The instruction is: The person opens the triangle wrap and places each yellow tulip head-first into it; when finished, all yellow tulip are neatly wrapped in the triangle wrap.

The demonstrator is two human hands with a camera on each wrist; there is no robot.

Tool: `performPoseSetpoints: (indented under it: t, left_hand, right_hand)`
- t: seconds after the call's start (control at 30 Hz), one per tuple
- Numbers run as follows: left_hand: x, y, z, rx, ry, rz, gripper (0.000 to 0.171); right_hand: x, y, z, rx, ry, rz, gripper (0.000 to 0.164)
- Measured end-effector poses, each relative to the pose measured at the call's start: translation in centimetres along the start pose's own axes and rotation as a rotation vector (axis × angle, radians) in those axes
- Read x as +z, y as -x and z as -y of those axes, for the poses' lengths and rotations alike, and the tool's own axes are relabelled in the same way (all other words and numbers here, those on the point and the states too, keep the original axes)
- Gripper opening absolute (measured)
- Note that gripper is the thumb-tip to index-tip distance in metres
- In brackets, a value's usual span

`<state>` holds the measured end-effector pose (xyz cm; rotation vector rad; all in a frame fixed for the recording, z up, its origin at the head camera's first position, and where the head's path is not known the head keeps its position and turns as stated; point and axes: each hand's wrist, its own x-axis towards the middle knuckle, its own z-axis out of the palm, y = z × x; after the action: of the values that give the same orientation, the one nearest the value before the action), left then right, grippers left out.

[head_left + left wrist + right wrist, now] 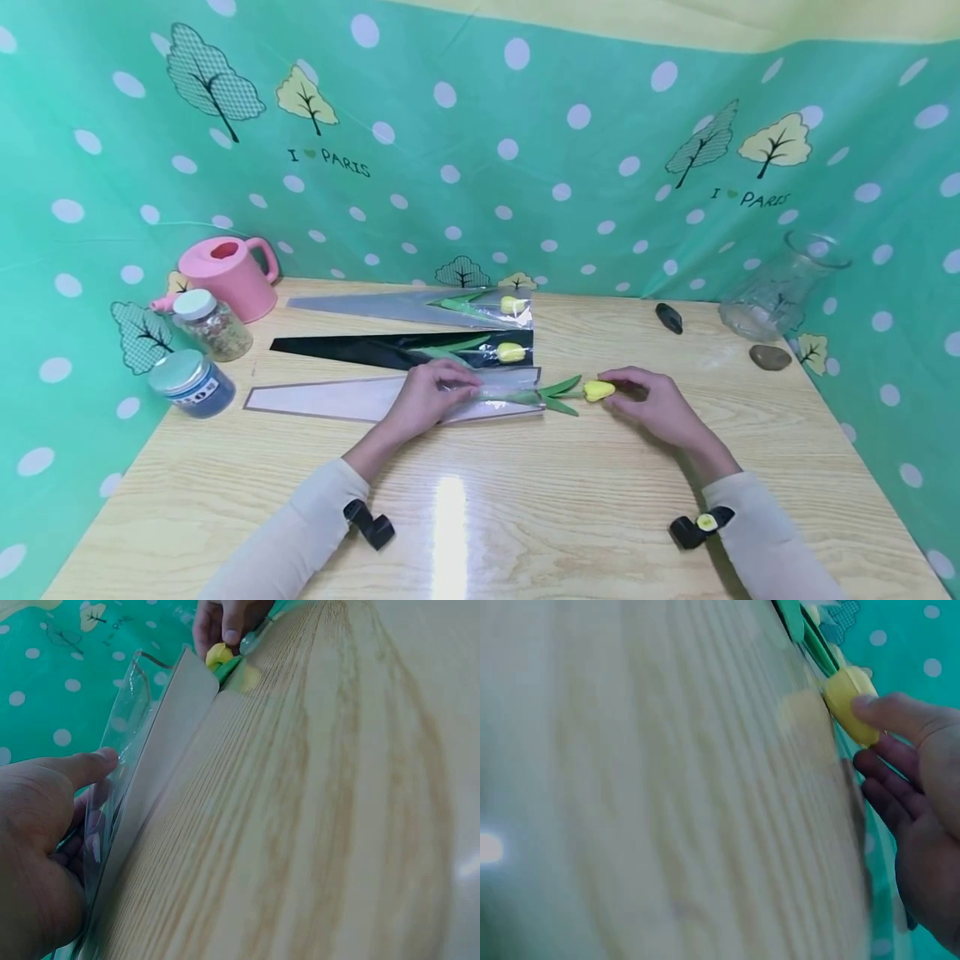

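A yellow artificial tulip (598, 391) lies with its stem partly inside a clear-fronted white flower sleeve (322, 398); its bloom and green leaves stick out of the sleeve's right end. My right hand (660, 407) pinches the bloom between thumb and fingers, as the right wrist view shows up close. Toward the sleeve's middle, my left hand (429, 396) grips its clear film, thumb on the near side in the left wrist view. Farther back lie a black sleeve (337, 347) and a grey sleeve (360, 308), each holding a yellow tulip.
At the left stand a pink watering can (232, 279), a jar with a white lid (213, 325) and a blue jar (193, 385). On the right are a glass vase (780, 292), a black stone (669, 317) and a brown stone (770, 357). A polka-dot cloth (510, 200) hangs behind.
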<state>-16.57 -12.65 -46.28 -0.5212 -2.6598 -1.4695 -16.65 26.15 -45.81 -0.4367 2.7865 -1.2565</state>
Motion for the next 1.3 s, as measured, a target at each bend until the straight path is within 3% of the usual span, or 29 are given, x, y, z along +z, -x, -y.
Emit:
performPoseSetpoints:
  t: [0.4,0.97,1.3]
  left_hand:
    - [-0.1,-0.2,-0.4,-0.02,0.002,0.018,0.014]
    - [-0.2,-0.3,-0.3,-0.006,0.019,0.022,0.011]
    - [-0.2,-0.2,-0.6,-0.016,0.026,0.042,0.01]
  right_hand:
    - [1.3,-0.4,1.5,-0.04,-0.09,-0.056,0.029]
    - [4.3,-0.7,4.6,-0.06,-0.21,-0.036,0.026]
    - [6.4,-1.3,5.4,-0.048,-0.209,-0.023,0.027]
